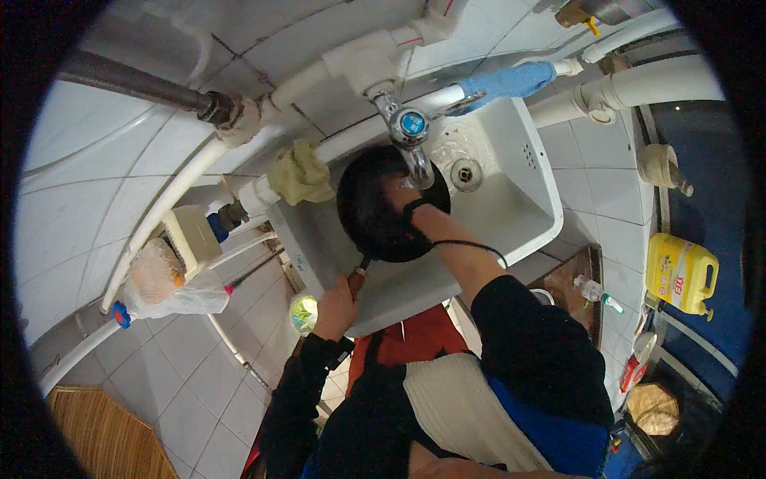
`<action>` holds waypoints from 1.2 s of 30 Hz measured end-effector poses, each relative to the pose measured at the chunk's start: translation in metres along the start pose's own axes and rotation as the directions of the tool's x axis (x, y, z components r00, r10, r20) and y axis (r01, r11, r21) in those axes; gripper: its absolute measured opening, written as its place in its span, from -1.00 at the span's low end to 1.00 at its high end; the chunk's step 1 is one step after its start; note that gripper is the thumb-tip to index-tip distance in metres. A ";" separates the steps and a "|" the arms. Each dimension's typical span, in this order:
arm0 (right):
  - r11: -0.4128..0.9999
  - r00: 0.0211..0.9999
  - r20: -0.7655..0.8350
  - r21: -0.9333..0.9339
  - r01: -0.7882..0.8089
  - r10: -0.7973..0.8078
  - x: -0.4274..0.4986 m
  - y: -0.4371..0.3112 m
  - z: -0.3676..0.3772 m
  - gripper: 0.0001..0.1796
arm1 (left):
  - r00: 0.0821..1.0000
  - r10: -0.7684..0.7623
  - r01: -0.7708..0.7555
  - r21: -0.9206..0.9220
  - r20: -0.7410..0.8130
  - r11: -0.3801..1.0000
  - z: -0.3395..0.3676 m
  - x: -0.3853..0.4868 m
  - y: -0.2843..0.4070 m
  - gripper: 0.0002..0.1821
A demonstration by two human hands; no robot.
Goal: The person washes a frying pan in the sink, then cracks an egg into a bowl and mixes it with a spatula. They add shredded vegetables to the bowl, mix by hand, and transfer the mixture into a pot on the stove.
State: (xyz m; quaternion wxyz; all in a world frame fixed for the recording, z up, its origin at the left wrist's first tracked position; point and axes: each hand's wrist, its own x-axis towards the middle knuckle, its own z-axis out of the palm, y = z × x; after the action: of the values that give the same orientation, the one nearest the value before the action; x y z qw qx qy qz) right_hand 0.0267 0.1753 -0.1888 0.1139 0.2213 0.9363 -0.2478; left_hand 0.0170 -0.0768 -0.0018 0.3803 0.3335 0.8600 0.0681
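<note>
A round black pan [374, 230] is held inside the white sink [508, 206], below the chrome faucet [413, 126]. My left hand [336, 308] grips its wooden handle [357, 281] near the sink's front edge. Inside the pan, my right hand [400, 194] reaches down under the spout. That hand is dark and blurred, partly covered by the spout, so whether its fingers hold anything is unclear. A black band circles the right wrist, with a cord looping along the forearm. To the right of the pan, the drain [466, 175] shows in the basin floor.
A yellowish-green cloth [301, 173] drapes over the pipe at the sink's back left. Blue cloth [508, 84] wraps the pipe behind the basin. On the left hang a cream plastic box [191, 239] and a plastic bag [179, 296]. A yellow jug [679, 272] stands far right.
</note>
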 end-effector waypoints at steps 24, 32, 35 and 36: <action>0.924 0.899 0.335 -0.157 0.348 -0.282 -0.074 -0.006 0.003 -0.65 | 0.991 -0.008 0.020 -0.085 0.135 0.996 0.018 0.006 0.000 -0.57; 0.922 0.934 0.319 -0.290 0.257 -0.160 -0.002 0.041 -0.009 -0.59 | 0.980 -0.105 0.112 -0.036 0.170 0.993 0.012 0.002 0.007 -0.60; 0.858 0.944 0.329 -0.489 0.158 0.013 -0.051 0.051 -0.014 -0.61 | 0.982 -0.086 0.093 -0.030 0.165 0.995 0.009 0.002 0.009 -0.58; 0.917 0.912 0.410 -0.360 0.168 -0.006 -0.067 0.043 -0.013 -0.64 | 0.984 -0.076 0.081 -0.025 0.162 0.996 0.009 0.001 0.010 -0.58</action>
State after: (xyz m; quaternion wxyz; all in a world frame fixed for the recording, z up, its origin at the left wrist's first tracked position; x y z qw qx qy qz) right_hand 0.1047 0.1917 -0.1740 0.3332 0.0959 0.9324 -0.1024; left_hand 0.0283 -0.0697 -0.0049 0.4558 0.2976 0.8379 0.0395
